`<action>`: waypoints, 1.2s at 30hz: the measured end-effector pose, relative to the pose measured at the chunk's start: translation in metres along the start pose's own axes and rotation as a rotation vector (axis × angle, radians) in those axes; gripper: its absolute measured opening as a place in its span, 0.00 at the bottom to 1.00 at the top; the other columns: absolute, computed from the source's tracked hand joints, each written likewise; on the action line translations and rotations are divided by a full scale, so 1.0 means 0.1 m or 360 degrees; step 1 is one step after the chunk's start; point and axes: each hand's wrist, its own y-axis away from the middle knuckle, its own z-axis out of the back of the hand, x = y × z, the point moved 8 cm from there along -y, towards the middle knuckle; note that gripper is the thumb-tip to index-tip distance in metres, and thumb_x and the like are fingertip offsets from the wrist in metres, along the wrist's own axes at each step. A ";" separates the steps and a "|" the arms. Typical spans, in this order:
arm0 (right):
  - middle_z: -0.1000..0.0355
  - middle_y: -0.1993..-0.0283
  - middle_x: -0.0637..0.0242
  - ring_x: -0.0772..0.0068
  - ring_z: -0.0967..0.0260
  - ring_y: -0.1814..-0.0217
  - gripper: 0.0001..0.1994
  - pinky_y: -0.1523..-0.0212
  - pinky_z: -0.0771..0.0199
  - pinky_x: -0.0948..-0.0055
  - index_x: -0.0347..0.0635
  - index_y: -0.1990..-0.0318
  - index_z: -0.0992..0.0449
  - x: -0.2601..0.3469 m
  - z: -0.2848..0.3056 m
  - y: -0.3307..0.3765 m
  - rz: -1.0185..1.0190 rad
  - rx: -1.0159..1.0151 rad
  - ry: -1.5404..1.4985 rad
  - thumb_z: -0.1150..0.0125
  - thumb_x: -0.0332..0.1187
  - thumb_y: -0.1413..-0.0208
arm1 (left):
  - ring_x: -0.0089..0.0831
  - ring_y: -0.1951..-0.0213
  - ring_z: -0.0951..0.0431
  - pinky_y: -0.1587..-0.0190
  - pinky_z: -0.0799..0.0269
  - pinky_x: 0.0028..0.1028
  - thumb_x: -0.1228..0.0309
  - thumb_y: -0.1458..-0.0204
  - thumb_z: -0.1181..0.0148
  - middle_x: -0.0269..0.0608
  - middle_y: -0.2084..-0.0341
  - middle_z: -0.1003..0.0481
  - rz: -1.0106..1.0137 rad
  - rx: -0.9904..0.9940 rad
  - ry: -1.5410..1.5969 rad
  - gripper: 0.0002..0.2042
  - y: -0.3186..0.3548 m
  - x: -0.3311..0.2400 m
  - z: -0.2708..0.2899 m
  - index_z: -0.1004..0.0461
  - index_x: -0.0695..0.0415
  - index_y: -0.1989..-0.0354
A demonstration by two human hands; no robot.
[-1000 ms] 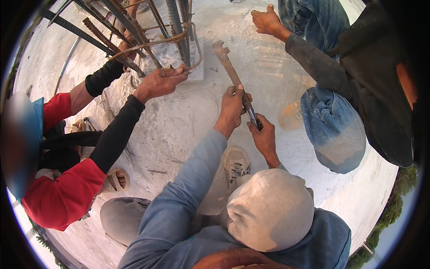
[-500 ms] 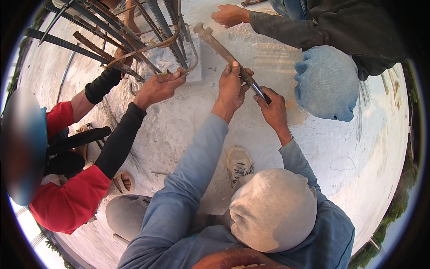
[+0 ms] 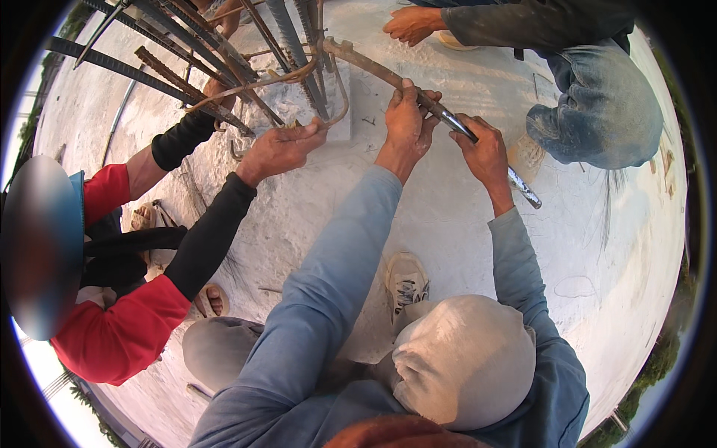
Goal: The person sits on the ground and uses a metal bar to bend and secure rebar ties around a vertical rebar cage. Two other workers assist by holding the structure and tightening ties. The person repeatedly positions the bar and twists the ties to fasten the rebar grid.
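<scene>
A long rusty rebar bending wrench [image 3: 381, 72] slants across the upper middle, its notched head up against the corner of a bent rebar stirrup [image 3: 340, 93]. Whether the notch has caught the stirrup I cannot make out. My left hand [image 3: 405, 127] is closed round the wrench's middle. Further down, my right hand [image 3: 484, 153] grips the shiny part of the handle, whose end sticks out beyond it. Another person's hand [image 3: 282, 151], left of mine, holds the stirrup's lower corner, and that person's other hand [image 3: 220, 97] is among the bars.
A bundle of upright rebar [image 3: 202, 52] rises from the concrete slab [image 3: 463, 239] at the upper left. A co-worker in red and black sleeves [image 3: 123, 328] crouches at the left. Another person's hand [image 3: 413, 26] and denim knee [image 3: 605, 104] are at the upper right.
The wrench has swung to a flatter slant, and its head has come from beside the stirrup to its corner. My right hand has moved right; the handle's end now shows past it.
</scene>
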 end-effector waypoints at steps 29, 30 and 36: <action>0.37 0.79 0.59 0.65 0.42 0.76 0.28 0.70 0.41 0.61 0.34 0.71 0.26 -1.32 0.71 0.02 -0.0425 0.0612 0.0357 0.39 0.56 0.34 | 0.38 0.59 0.26 0.44 0.31 0.64 0.56 0.24 0.65 0.42 0.65 0.30 -0.0145 -0.0157 0.0147 0.14 -0.33 0.09 -0.12 0.41 0.54 0.55; 0.39 0.79 0.60 0.67 0.44 0.76 0.30 0.71 0.42 0.62 0.34 0.72 0.27 -1.45 0.71 0.15 -0.0659 0.0659 0.0273 0.41 0.57 0.33 | 0.38 0.59 0.26 0.44 0.31 0.64 0.56 0.24 0.64 0.42 0.65 0.30 -0.0134 -0.0129 0.0128 0.15 -0.31 0.08 -0.12 0.41 0.54 0.55; 0.42 0.83 0.59 0.64 0.44 0.79 0.31 0.74 0.41 0.60 0.36 0.72 0.27 -1.23 0.78 0.34 -0.0236 0.0361 0.0618 0.44 0.59 0.32 | 0.39 0.56 0.26 0.42 0.31 0.65 0.55 0.24 0.65 0.42 0.63 0.31 -0.0071 0.0007 0.0102 0.16 -0.19 0.03 -0.12 0.41 0.56 0.55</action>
